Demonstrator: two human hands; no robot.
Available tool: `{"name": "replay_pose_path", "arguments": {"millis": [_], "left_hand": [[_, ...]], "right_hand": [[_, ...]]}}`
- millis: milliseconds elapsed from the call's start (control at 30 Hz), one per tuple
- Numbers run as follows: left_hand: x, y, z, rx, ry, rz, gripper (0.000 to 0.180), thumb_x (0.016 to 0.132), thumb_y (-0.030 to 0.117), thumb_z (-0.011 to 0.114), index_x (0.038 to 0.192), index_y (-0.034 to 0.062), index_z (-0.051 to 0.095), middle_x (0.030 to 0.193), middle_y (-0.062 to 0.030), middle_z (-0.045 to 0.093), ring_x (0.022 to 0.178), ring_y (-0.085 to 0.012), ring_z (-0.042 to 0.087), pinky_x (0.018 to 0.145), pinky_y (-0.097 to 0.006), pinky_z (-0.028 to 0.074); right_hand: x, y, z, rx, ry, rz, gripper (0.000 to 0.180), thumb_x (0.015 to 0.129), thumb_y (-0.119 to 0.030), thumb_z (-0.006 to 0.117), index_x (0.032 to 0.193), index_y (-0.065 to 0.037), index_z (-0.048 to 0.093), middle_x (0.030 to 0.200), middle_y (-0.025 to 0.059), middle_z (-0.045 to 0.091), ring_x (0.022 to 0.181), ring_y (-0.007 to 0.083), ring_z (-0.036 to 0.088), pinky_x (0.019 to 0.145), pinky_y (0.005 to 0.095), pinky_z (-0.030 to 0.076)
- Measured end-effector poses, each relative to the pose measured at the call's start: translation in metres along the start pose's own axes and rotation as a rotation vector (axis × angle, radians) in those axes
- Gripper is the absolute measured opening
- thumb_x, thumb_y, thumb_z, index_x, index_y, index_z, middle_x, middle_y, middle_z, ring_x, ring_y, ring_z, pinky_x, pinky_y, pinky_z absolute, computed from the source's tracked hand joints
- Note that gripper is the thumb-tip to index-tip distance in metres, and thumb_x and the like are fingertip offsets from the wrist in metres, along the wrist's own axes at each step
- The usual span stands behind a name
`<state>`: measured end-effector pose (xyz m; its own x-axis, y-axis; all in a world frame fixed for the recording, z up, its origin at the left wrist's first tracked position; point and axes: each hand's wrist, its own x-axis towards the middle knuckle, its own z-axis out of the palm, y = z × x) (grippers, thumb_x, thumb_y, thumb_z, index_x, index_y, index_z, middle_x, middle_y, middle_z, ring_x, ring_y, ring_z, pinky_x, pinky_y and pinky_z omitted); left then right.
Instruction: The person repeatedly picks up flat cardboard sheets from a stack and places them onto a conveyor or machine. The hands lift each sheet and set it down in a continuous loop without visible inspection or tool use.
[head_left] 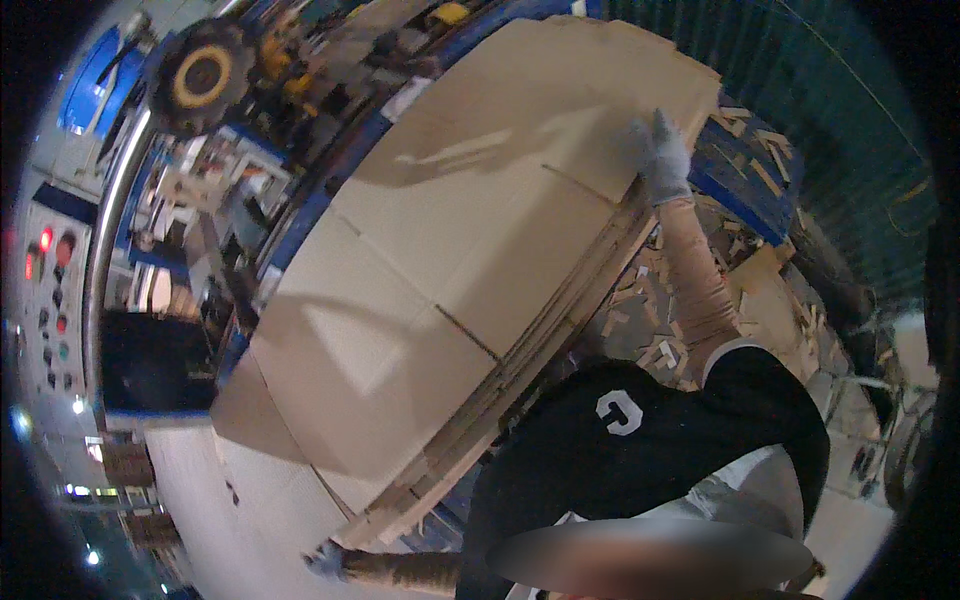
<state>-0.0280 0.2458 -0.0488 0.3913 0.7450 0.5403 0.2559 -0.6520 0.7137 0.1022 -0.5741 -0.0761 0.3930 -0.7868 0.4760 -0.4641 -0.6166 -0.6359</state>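
Observation:
A stack of flat brown cardboard sheets (400,270), with slots and crease lines, lies slanting across the middle of the view. My right hand (660,160), in a pale glove, is at the far right edge of the stack. Its fingers are spread over the top sheet and partly smeared by motion. My left hand (328,560), in a darker-looking glove, is beside the near left corner of the stack. Its fingers are too blurred and dim to make out, and whether it touches the sheets I cannot tell.
Along the stack's far left side runs a blue machine frame (300,205) with a dark yellow-ringed wheel (203,77). A control panel (52,300) with lit red buttons stands at far left. Cardboard scraps (640,315) litter the floor at right, by a blue platform (742,190).

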Motion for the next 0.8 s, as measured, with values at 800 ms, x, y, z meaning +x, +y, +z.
{"name": "replay_pose_path", "arguments": {"millis": [800], "left_hand": [[-0.138, 0.215, 0.058, 0.159, -1.047, 1.179, 0.058, 0.073, 0.005, 0.056, 0.131, 0.0113, 0.051, 0.14, -0.0157, 0.045, 0.129, -0.0382, 0.041, 0.109, -0.053, 0.028]], "right_hand": [[-0.082, -0.076, -0.111, 0.015, -0.892, -1.579, 0.051, 0.075, -0.033, 0.058, 0.123, -0.017, 0.056, 0.132, 0.0074, 0.053, 0.127, 0.0294, 0.045, 0.11, 0.0478, 0.029]]}}
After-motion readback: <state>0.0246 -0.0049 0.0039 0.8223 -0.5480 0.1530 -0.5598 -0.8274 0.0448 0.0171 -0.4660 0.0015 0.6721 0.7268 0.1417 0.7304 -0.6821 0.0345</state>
